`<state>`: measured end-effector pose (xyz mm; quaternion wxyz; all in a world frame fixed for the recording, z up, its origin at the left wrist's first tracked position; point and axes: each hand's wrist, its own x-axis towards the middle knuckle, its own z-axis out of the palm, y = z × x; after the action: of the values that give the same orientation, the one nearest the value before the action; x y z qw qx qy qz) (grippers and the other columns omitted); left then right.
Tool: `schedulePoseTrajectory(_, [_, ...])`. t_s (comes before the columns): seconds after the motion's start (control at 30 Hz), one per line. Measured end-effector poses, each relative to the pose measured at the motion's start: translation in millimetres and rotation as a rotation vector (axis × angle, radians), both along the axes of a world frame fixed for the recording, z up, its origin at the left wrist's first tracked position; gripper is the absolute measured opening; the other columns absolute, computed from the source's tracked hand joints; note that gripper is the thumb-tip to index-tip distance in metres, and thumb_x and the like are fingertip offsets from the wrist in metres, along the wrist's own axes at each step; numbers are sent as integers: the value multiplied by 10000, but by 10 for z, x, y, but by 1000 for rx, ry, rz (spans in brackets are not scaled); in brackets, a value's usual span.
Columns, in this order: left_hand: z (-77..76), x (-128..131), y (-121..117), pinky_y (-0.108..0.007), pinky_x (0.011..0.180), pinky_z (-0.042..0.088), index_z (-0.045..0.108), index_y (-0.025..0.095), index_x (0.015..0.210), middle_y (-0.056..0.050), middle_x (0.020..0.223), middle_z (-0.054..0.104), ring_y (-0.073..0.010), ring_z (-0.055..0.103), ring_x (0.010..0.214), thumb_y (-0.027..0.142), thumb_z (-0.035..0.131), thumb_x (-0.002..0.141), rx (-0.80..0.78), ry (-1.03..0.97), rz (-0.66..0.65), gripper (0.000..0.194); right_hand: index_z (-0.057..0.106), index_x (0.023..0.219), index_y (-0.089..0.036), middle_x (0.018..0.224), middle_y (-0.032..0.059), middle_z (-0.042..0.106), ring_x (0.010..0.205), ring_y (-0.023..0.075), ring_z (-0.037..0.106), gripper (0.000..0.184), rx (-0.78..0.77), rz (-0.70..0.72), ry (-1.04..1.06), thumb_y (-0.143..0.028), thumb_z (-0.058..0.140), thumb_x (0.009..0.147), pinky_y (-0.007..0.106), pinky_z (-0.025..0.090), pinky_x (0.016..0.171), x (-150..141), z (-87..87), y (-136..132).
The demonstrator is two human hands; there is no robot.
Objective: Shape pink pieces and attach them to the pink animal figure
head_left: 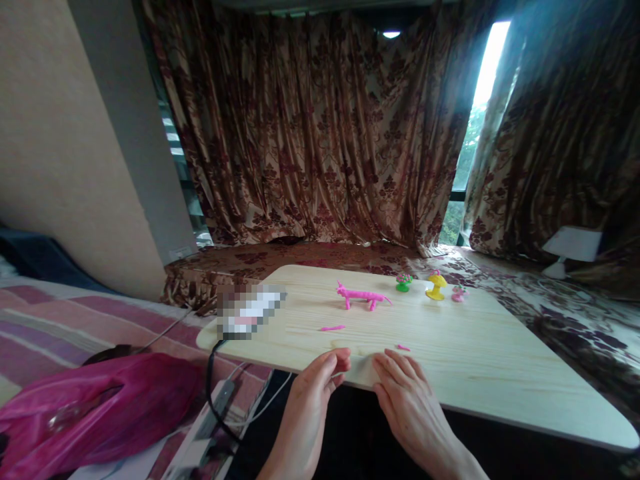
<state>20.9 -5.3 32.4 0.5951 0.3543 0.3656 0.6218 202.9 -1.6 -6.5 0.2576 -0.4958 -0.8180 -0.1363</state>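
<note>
Left hand (311,393): being held half-curled, nothing visible inside. Right hand (411,397): being held flattish, underside hidden. Small pink piece (403,347): being borne by bench (490,363), near, beyond right fingers; displacement being risked by stray sweep.

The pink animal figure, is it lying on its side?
No, the pink animal figure stands upright on its legs on the table.

Dim room, daylight through curtain gap at right, hazy glare there, edges stretched
</note>
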Motion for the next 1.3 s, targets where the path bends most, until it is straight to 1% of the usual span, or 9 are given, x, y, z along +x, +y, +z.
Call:
schedulePoseTrajectory(0.17, [-19,-52,39,-365,874,414,731,162,846,-90,929,690,-228,571,949,329,629,754,22,-10,64,216,509,1261,-133,1309,88,526,1199,244,463,387,71,-21,-72,-203,458,884,408,398,975,97,-192,-109])
schedulePoseTrajectory(0.3, [-56,42,27,-371,878,413,733,158,837,-89,899,691,-228,576,940,321,631,756,15,-18,-21,209,480,1291,-155,1354,69,482,1226,219,450,399,35,24,-113,-206,431,899,395,375,1014,-2,-148,-125])
schedulePoseTrajectory(0.43, [-60,-9,21,-377,893,401,728,156,858,-89,918,688,-227,569,947,322,623,770,16,7,-18,215,507,1267,-199,1331,35,510,1215,199,467,365,-21,-14,-92,-227,390,922,410,361,1029,-89,-50,2])
schedulePoseTrajectory(0.57, [-78,-115,52,-366,920,384,720,172,874,-79,958,685,-219,556,987,325,611,789,32,9,13,206,468,1304,-164,1348,68,486,1227,222,456,407,48,-55,-151,-275,423,915,428,358,1022,81,-172,-66])
schedulePoseTrajectory(0.67, [-105,-58,42,-367,917,388,718,173,876,-79,965,685,-217,561,978,320,606,795,34,12,-11,202,410,1346,-128,1371,94,451,1244,235,435,477,113,-28,-198,-290,455,899,418,368,1010,157,-258,-199])
schedulePoseTrajectory(0.83, [-96,44,-17,-369,920,390,722,170,876,-78,943,686,-224,566,978,318,586,810,46,51,-102,211,466,1306,-186,1341,56,496,1239,209,443,401,7,-12,-95,-282,417,920,416,347,1038,-54,-101,-128])
schedulePoseTrajectory(0.93, [-80,-25,-3,-361,921,390,720,176,880,-75,958,686,-221,563,986,321,582,813,59,79,-78,211,491,1283,-209,1328,44,513,1251,227,422,382,-50,-22,-35,-301,425,918,456,323,1049,-117,-3,-3])
schedulePoseTrajectory(1.13, [-116,-52,55,-357,913,394,716,172,895,-76,963,680,-224,561,991,340,586,808,34,101,-42,229,419,1335,-164,1351,79,482,1298,278,341,481,-63,-56,-36,-272,479,870,498,326,1034,130,-59,-8])
schedulePoseTrajectory(1.3, [-89,19,16,-369,908,398,723,166,879,-84,937,684,-233,565,978,349,584,805,33,145,-67,241,477,1278,-212,1351,69,479,1301,281,337,434,-75,-42,-63,-244,493,846,499,348,1014,299,-53,-55])
